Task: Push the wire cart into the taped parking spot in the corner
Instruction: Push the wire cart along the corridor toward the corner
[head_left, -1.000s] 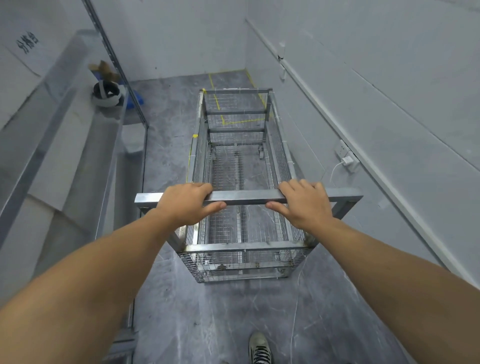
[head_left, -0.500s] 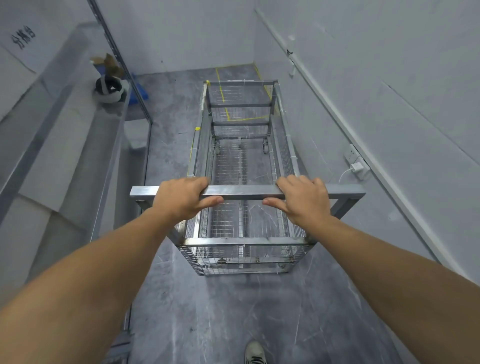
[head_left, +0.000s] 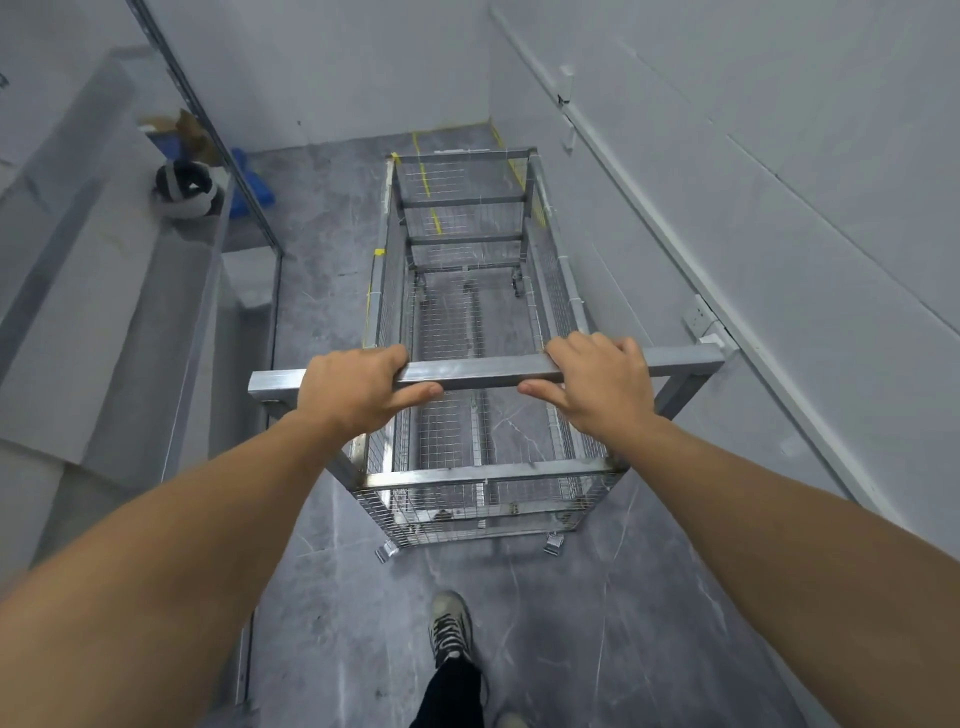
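both hands, left hand (head_left: 353, 392) and right hand (head_left: 597, 387), fingers curled tight round the silver wire-mesh cart (head_left: 467, 322) square steel handle bar (head_left: 478, 373), front end over yellow floor tape (head_left: 426, 187).

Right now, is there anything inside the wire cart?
The wire cart looks empty: through its mesh bottom only the grey floor and yellow tape show. The handle bar and both hands cover a strip, so that bit cannot be seen.
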